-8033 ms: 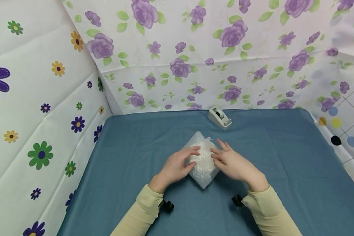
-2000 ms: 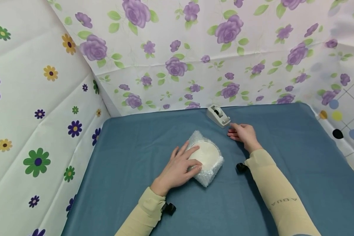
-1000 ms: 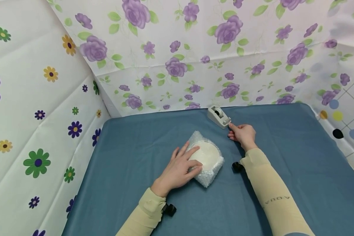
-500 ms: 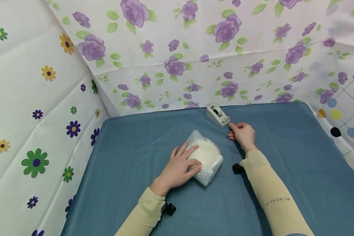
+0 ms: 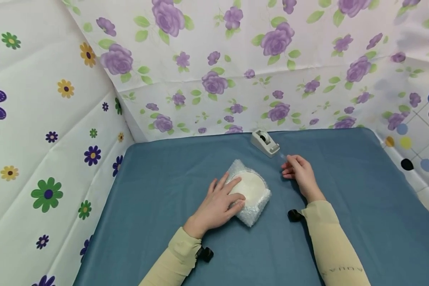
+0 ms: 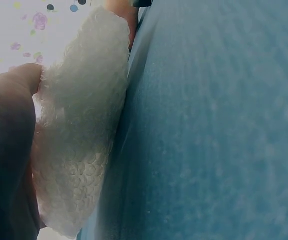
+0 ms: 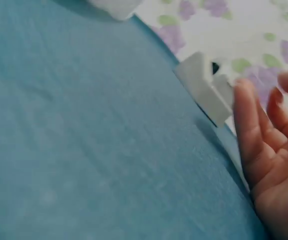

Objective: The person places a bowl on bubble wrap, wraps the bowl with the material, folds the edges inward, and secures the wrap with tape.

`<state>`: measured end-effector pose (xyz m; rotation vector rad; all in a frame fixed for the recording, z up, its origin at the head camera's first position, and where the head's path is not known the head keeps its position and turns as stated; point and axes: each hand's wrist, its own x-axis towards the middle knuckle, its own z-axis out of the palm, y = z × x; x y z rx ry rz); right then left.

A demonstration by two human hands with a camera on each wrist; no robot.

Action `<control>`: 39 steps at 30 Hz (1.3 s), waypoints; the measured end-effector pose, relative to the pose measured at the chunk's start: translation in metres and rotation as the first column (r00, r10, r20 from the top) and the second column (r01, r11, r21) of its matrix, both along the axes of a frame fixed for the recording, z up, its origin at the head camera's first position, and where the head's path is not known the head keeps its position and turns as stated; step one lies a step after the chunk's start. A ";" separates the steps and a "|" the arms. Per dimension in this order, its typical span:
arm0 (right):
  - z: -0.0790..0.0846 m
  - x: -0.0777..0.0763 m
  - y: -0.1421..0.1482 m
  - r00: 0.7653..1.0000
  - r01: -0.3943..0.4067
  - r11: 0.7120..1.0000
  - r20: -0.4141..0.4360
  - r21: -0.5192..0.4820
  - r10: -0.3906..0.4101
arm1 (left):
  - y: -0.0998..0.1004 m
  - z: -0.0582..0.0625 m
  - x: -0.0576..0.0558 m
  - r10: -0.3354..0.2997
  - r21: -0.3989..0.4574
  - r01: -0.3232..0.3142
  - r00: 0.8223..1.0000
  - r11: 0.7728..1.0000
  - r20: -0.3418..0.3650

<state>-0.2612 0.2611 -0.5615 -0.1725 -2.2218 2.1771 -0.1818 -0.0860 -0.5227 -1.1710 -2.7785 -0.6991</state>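
A bubble-wrapped package (image 5: 254, 188) lies in the middle of the table, a round cream-white face showing on its top. My left hand (image 5: 216, 204) rests over its left side with fingers spread. The left wrist view shows the package's bubbly side (image 6: 78, 125) close up beside the thumb. Farther back stands a white tape dispenser (image 5: 265, 143). My right hand (image 5: 301, 174), just in front of it to the right, pinches the end of a short clear strip of tape (image 5: 282, 155) between thumb and forefinger. In the right wrist view, the dispenser (image 7: 204, 87) appears beyond the fingers.
A blue cloth (image 5: 164, 178) covers the table. Behind it hangs a white curtain (image 5: 214, 107) with purple roses, and a flower-print sheet (image 5: 68, 159) closes off the left side. A dotted sheet (image 5: 420, 147) hangs on the right. Both wrists carry black cameras.
My right hand has drawn back toward me and right from the dispenser, pulling out a strip of tape. Earlier both hands were on the package; the left stays on it.
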 end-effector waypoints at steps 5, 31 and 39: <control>0.004 0.012 0.002 0.994 -0.107 0.994 -0.031 0.004 0.107 | 0.002 -0.004 0.000 0.005 -0.017 -0.005 1.000 1.000 0.020; 0.079 0.045 -0.079 0.813 -0.482 0.619 0.053 0.620 0.580 | 0.006 -0.005 -0.001 0.024 -0.005 -0.024 0.999 1.000 0.028; 0.078 0.046 -0.085 0.817 -0.430 0.528 0.066 0.733 0.573 | 0.008 -0.003 -0.001 0.039 -0.030 -0.038 0.999 0.999 0.030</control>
